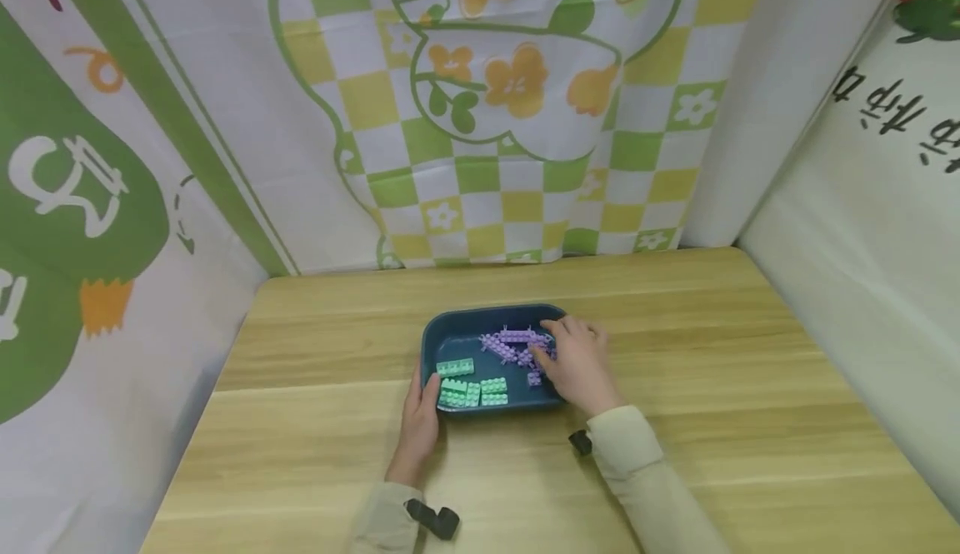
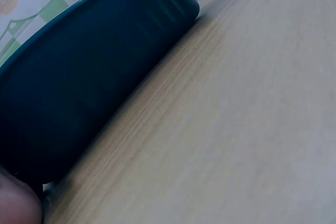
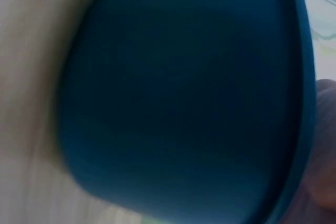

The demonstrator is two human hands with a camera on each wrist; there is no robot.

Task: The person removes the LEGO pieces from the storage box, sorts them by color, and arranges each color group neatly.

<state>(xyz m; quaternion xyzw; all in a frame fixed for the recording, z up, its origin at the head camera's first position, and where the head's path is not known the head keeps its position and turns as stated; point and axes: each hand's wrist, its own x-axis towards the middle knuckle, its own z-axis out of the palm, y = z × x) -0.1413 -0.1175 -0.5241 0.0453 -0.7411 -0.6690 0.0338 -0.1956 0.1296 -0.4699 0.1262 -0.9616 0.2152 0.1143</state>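
Observation:
A dark blue plastic tray [image 1: 461,331] sits on the wooden table. My left hand [image 1: 420,422] grips its left side, the thumb over the rim and the fingers outside. Green toy building bricks [image 1: 454,367] lie in the tray's left part, several of them near the front wall. Purple brick pieces [image 1: 517,336] with small side pegs are heaped in the right part. Over the tray's right rim reaches my right hand [image 1: 583,366], thumb and forefinger apart above the purple pieces. In the right wrist view the tray wall [image 3: 184,98] hides most of that hand.
The wooden tabletop [image 1: 322,446] extends around the tray on all sides. Behind it hangs a printed checked cloth [image 1: 517,204], and printed white sheets stand at left and right. Dark wrist-camera mounts [image 1: 435,521] sit by both sleeves.

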